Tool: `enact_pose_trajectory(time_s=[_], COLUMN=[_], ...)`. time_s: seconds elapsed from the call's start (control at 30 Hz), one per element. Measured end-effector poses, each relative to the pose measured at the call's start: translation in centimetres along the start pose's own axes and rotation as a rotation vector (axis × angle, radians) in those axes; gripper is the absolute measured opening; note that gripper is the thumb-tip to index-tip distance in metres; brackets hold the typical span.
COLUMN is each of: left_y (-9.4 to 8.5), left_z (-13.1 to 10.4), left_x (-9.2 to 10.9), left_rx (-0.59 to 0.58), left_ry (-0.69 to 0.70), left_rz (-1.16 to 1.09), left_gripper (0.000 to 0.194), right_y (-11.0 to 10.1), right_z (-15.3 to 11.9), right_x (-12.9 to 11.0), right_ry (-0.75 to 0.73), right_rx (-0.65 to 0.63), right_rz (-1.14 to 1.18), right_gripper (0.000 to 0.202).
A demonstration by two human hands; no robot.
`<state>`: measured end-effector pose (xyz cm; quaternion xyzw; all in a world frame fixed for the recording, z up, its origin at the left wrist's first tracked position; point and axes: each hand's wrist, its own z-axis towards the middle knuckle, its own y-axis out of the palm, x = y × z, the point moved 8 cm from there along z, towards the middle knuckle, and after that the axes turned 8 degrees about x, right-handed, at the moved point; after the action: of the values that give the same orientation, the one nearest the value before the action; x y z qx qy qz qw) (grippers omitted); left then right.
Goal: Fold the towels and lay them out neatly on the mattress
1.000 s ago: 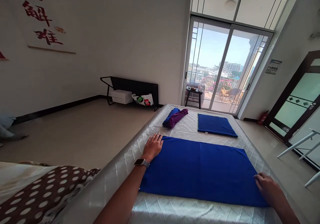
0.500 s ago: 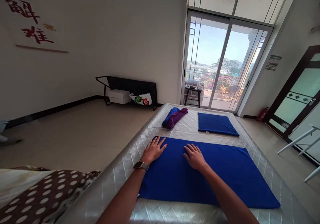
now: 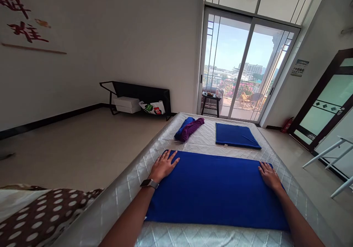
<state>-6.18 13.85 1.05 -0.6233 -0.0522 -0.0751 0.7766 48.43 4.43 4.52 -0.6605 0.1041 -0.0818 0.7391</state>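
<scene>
A blue cloth [image 3: 215, 191], like a towel, lies spread flat across the mattress [image 3: 165, 236] in front of me. On its far left corner rests my left hand [image 3: 163, 166], palm down with fingers apart; a watch is on that wrist. My right hand [image 3: 269, 175] lies flat on the cloth's far right corner, fingers stretched out. Beyond it, a folded blue cloth [image 3: 237, 136] sits on the mattress. Two rolled cloths, one purple [image 3: 193, 129] and one blue [image 3: 183, 127], lie side by side at the far left.
A brown polka-dot blanket [image 3: 49, 214] is at the lower left. Against the wall stands a black rack [image 3: 140, 91] with a white box [image 3: 127, 104] and a bag [image 3: 153, 108]. White metal legs [image 3: 321, 153] are on the right, near a dark-framed door [image 3: 325, 103].
My right hand has slid right across the blue cloth, from near its middle to the far right corner. My left hand stays on the left corner. The view has shifted slightly.
</scene>
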Motion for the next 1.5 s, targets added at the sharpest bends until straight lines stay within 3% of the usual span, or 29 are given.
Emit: enact_pose_trajectory(time_s=[0.07, 0.4, 0.5, 0.57, 0.63, 0.77, 0.83, 0.9, 1.0, 1.13, 1.23, 1.33, 1.5], left_y=[0.0, -0.1, 0.2, 0.4, 0.3, 0.2, 0.2, 0.3, 0.3, 1.1, 1.6, 1.9, 1.4], left_z=[0.1, 0.4, 0.6, 0.7, 0.7, 0.6, 0.6, 0.6, 0.7, 0.8, 0.9, 1.0, 1.0], left_x=[-0.2, -2.1, -2.5, -2.7, -2.8, -2.9, -3.0, -2.9, -2.7, -2.9, -3.6, -3.8, -3.6], left_rx=[0.017, -0.03, -0.025, -0.008, 0.011, 0.033, 0.047, 0.073, 0.121, 0.102, 0.093, 0.083, 0.041], left_ry=[-0.003, -0.045, -0.049, -0.049, -0.045, -0.027, -0.013, 0.019, 0.119, 0.2, 0.179, 0.144, 0.094], left_rz=[-0.004, 0.018, 0.034, 0.033, 0.028, 0.025, 0.026, 0.024, 0.007, -0.025, -0.047, -0.056, -0.027], left_gripper=[0.065, 0.067, 0.067, 0.067, 0.066, 0.065, 0.065, 0.063, 0.057, 0.054, 0.056, 0.06, 0.069], right_y=[0.3, 0.3, -0.6, -1.5, -2.2, -1.8, -1.3, -0.5, 0.6, 1.3, 1.6, 1.8, 1.7], right_z=[0.2, 0.4, 0.7, 0.6, 0.1, -2.4, -3.9, -4.8, -5.2, -4.3, -2.7, -0.8, 1.2], right_x=[1.0, 0.9, -1.1, -5.2, -11.5, -26.0, -31.7, -35.4, -37.2, -34.6, -29.6, -22.0, -7.2], right_ry=[0.006, 0.059, 0.09, 0.04, -0.075, -0.359, -0.479, -0.541, -0.556, -0.53, -0.45, -0.302, -0.007], right_rx=[0.021, -0.056, -0.031, 0.041, 0.089, 0.017, -0.023, -0.065, -0.089, -0.084, -0.082, -0.073, -0.052], right_rz=[0.004, -0.061, -0.117, -0.128, -0.075, 0.144, 0.245, 0.309, 0.344, 0.324, 0.264, 0.166, 0.004], right_gripper=[0.061, 0.061, 0.06, 0.058, 0.057, 0.057, 0.058, 0.06, 0.061, 0.061, 0.062, 0.063, 0.062])
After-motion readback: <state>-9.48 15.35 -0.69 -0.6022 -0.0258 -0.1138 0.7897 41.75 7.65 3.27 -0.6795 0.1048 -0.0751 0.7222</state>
